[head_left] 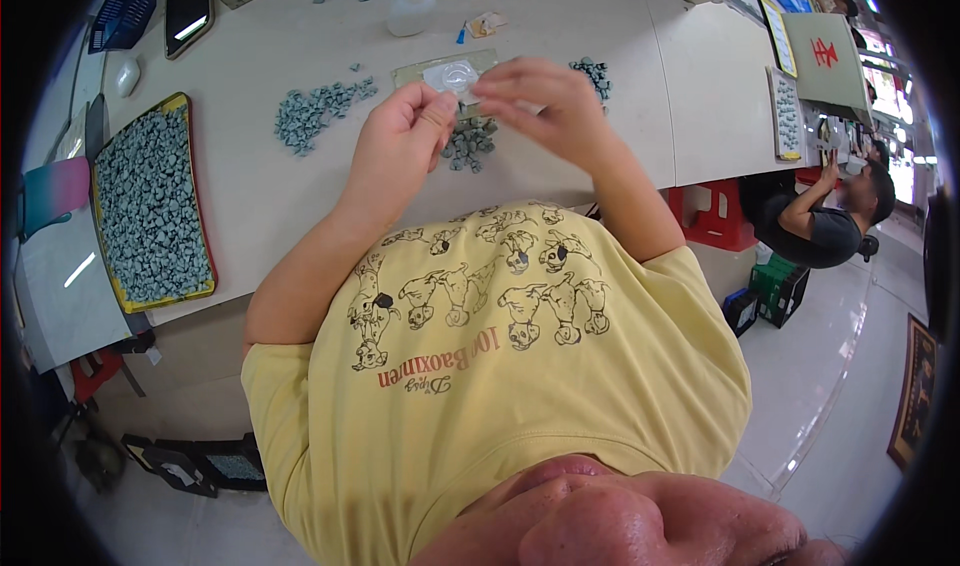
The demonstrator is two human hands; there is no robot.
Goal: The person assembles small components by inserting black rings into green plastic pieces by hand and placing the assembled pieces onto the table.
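Observation:
My left hand (402,131) is closed in a pinch, its thumb against the bent forefinger; whatever it holds is hidden or too small to name. Facing it, my right hand (545,106) has its fingers apart, slightly blurred, with the fingertips close to the left hand. Just beyond both hands a clear round plastic piece (457,74) lies on a flat tan pad (410,72). Below them sits a small heap of grey-green stone pieces (466,148). A looser spread of the same stones (322,112) lies left of my left hand, and another heap (592,74) beyond my right wrist.
A yellow-rimmed tray (207,236) full of stones stands at the left. Farther back are a phone (188,16), a blue basket (122,11), a translucent bottle (409,12) and a small blue-tipped item (461,36). Another person (815,216) sits at the right near a red stool (722,216).

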